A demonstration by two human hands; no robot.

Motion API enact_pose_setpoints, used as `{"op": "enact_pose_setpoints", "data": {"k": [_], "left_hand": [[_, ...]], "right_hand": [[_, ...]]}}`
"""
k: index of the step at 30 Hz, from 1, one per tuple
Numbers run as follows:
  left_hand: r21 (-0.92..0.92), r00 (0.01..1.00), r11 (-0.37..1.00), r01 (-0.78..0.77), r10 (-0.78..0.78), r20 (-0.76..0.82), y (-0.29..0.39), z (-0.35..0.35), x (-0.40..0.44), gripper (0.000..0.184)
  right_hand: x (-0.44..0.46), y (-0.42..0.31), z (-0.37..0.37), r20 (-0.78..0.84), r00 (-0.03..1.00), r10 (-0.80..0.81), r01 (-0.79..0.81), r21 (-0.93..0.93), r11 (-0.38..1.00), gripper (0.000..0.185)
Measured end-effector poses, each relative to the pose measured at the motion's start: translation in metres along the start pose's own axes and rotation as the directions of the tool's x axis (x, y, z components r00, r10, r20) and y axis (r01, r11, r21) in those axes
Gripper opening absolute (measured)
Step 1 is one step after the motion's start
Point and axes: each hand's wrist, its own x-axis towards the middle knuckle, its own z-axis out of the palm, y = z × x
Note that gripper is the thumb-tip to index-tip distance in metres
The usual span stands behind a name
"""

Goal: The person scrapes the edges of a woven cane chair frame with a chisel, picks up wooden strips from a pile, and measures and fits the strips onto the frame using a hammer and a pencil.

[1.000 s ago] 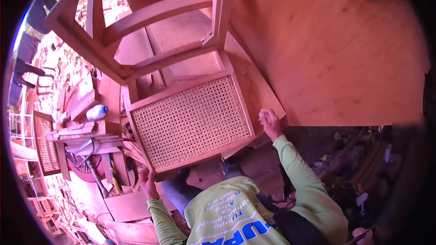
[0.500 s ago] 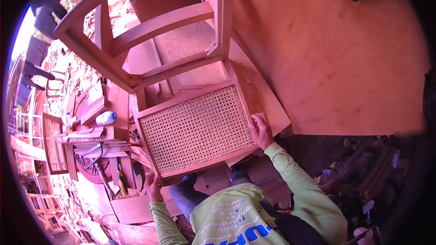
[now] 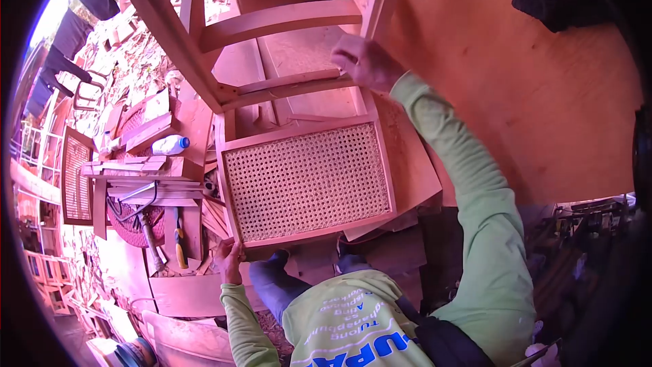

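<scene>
A wooden chair frame (image 3: 285, 19) with a woven cane seat panel (image 3: 309, 183) lies in front of me; the cane sits inside a wooden border. My left hand (image 3: 229, 260) is closed around the panel's near left corner. Farther off, my right hand (image 3: 367, 62) is at the lower right joint of the chair frame, where the upright meets the cross rail. Its fingers are curled on the wood, and the hand covers that joint.
A large plywood sheet (image 3: 516, 109) fills the right. To the left lie stacked wood pieces (image 3: 146, 166), a bottle with a blue cap (image 3: 170, 145), a hacksaw (image 3: 136, 202) and a yellow-handled tool (image 3: 180, 248). Another cane panel (image 3: 76, 175) stands at far left. A person's legs (image 3: 68, 41) show behind.
My right hand has left the right edge of the cane panel and moved up to the chair frame's joint. My left hand stays at the near left corner. The view has shifted.
</scene>
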Motion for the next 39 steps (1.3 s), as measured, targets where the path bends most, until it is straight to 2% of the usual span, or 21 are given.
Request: {"op": "enact_pose_setpoints", "data": {"k": [2,5,7,10,11,15,27,30,33,36,37,39], "left_hand": [[0.002,1.000,1.000,-0.018,0.018,0.000,-0.001,-0.001,-0.001,0.020],[0.042,1.000,0.999,-0.007,0.008,-0.024,0.009,0.003,-0.006,0.027],[0.054,1.000,0.999,-0.003,0.004,-0.025,0.008,0.002,-0.006,0.024],[0.037,0.999,0.999,-0.019,0.020,-0.043,0.000,-0.001,-0.004,0.019],[0.048,0.999,0.999,-0.025,0.027,-0.035,0.004,0.000,-0.005,0.019],[0.016,1.000,1.000,0.003,-0.004,0.025,0.019,0.008,-0.008,0.017],[0.002,0.968,0.988,0.157,-0.154,0.198,0.007,-0.018,0.008,0.025],[0.084,0.951,0.986,0.146,-0.163,0.262,0.011,-0.026,0.015,0.027],[0.070,0.953,0.986,0.154,-0.167,0.252,0.010,-0.024,0.016,0.029],[0.085,0.972,0.990,0.115,-0.130,0.197,0.005,-0.023,0.008,0.029],[0.089,0.978,0.992,0.094,-0.109,0.179,0.005,-0.020,0.007,0.029],[0.096,0.979,0.992,0.079,-0.095,0.180,0.003,-0.019,0.011,0.029]], "right_hand": [[-0.017,0.005,0.052,0.049,0.999,0.016,-0.014,-0.042,0.999,0.028],[-0.049,-0.003,0.134,-0.094,0.991,-0.096,0.077,-0.193,0.978,0.041],[-0.093,-0.011,0.192,-0.154,0.988,0.013,-0.058,-0.287,0.956,0.057],[-0.159,-0.059,0.235,0.015,0.999,0.043,-0.039,-0.204,0.978,0.081],[-0.169,-0.085,0.235,0.119,0.988,0.102,-0.064,-0.283,0.957,0.086],[-0.179,-0.100,0.244,0.207,0.957,0.202,-0.118,-0.360,0.925,0.095],[-0.170,-0.108,0.248,0.256,0.932,0.257,-0.116,-0.461,0.880,0.093],[-0.170,-0.113,0.246,0.269,0.926,0.266,-0.124,-0.449,0.885,0.094],[-0.168,-0.109,0.247,0.260,0.937,0.234,-0.090,-0.467,0.880,0.095],[-0.166,-0.112,0.243,0.245,0.948,0.202,-0.075,-0.446,0.892,0.091],[-0.163,-0.117,0.245,0.194,0.958,0.210,-0.118,-0.400,0.909,0.081],[-0.152,-0.134,0.256,0.264,0.961,0.077,-0.001,-0.279,0.960,0.079]]}}
